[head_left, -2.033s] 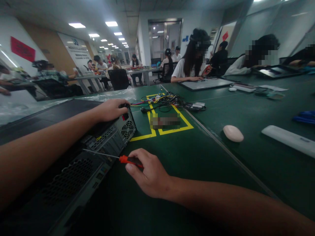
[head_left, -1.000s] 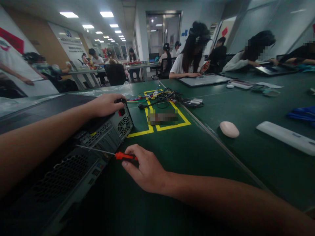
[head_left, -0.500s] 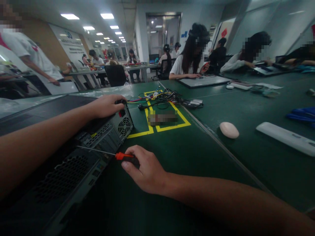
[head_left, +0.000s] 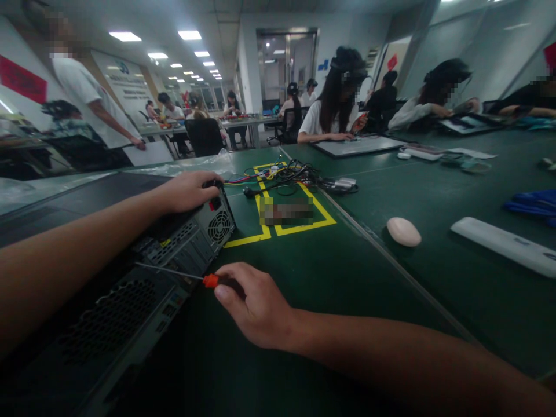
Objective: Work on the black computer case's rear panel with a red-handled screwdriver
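A black desktop computer case (head_left: 113, 324) lies on its side at the left, its grey rear panel and fan grille facing me. My left hand (head_left: 193, 190) grips the far top corner of the case, fingers curled at the edge and partly hidden. In my right hand (head_left: 256, 301) is a screwdriver (head_left: 211, 281) with an orange-and-black handle, fingers closed round it. Its long shaft points left across the rear panel, and the tip is at a dark recess near the perforated section. What the tip touches is too dark to make out.
Tangled cables (head_left: 299, 172) lie beyond the case near yellow tape (head_left: 310, 226) on the green table (head_left: 347, 278). A blurred-out object (head_left: 286, 212) sits inside the tape. To the right are a pale mouse (head_left: 403, 231) and a long white bar (head_left: 504, 244). Several people work farther back.
My right hand and the screwdriver handle have shifted very slightly, with the handle turned a little. My left hand stays on the case. A standing person at the left has moved right.
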Available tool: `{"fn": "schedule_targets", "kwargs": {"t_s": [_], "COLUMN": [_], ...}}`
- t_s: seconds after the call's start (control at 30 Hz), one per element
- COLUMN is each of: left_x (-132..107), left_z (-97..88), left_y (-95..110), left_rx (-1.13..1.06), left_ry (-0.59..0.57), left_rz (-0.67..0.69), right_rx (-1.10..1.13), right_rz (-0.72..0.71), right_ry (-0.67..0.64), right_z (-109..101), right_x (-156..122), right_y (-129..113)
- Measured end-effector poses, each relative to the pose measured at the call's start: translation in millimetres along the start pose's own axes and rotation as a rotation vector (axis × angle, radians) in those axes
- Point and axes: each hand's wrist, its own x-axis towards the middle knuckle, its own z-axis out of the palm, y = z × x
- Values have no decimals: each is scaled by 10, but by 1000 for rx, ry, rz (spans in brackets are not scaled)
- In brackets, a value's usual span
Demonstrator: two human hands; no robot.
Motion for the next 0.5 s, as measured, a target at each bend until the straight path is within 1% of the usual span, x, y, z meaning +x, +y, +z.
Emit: {"fn": "schedule_targets", "kwargs": {"t_s": [0.2,0.33,0.5], "left_x": [20,25,9], "left_z": [16,28,17], "left_y": [-11,-31,-2], "left_rx": [-8,1,14], "left_ry": [6,13,7], "left_rz": [-13,-16,-24], "right_rx": [-20,-33,-29], "right_rz": [58,49,36], "right_ry": [-6,8,6], "right_z": [20,21,7], "right_x": [-15,-4,6], "right_y": [-6,2,11]}}
